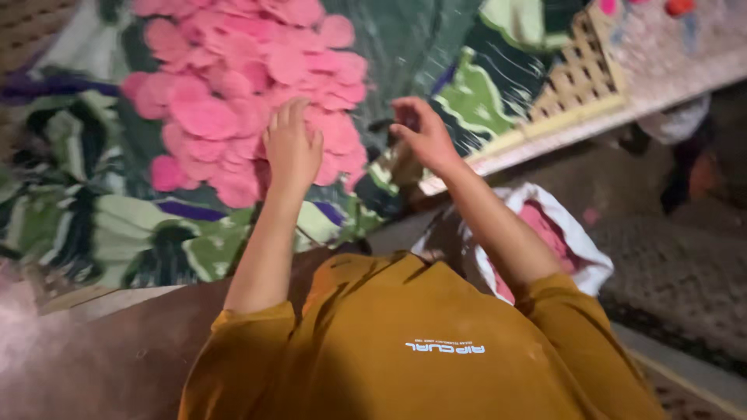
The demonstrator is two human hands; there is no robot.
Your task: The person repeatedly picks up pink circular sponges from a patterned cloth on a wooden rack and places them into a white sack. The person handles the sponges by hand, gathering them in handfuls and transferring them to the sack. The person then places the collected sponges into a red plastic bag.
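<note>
A heap of pink round flat pieces (241,70) lies spread on a cloth printed with green leaves (117,225). My left hand (292,148) lies flat on the heap's lower right edge, fingers stretched and close together, holding nothing that I can see. My right hand (422,132) hovers just right of the heap over the cloth. Its fingers are curled towards the thumb, and blur hides whether a piece is between them. Both forearms reach out from my orange shirt sleeves (420,342).
A white bag (576,233) with pink pieces inside sits under my right forearm. A pale cloth with a lattice print (583,70) lies at the top right. A dark woven mat (685,280) covers the floor on the right.
</note>
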